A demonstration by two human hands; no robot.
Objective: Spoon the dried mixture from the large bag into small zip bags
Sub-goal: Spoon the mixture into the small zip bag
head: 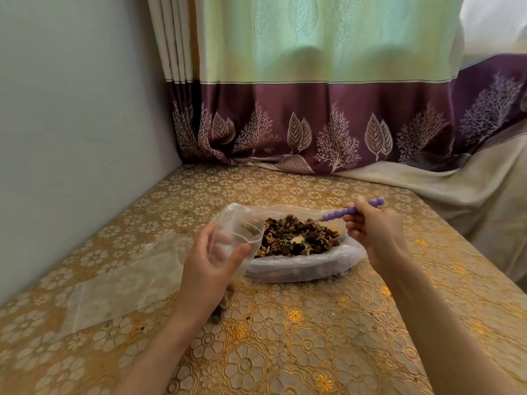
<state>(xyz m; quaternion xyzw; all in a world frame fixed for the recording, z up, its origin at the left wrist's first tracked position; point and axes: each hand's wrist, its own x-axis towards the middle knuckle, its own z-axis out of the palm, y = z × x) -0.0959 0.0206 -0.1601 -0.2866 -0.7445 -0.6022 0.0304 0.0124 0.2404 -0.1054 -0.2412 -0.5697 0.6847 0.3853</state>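
A large clear bag (302, 266) lies open on the table, its rim rolled down, filled with a brown dried mixture (299, 236). My left hand (208, 260) holds a small clear zip bag (239, 235) with its mouth open, tilted toward the mixture at the big bag's left edge. A few brown pieces show inside the small bag. My right hand (373, 232) grips a spoon by its purple beaded handle (353, 210). The spoon's bowl end reaches into the top of the mixture and is mostly hidden among the pieces.
The table (285, 352) wears a gold floral cloth. Several flat clear zip bags (122, 283) lie on it at the left. A small dark object (221, 307) sits under my left wrist. A grey wall (71, 138) bounds the left, a curtain (313, 124) the back.
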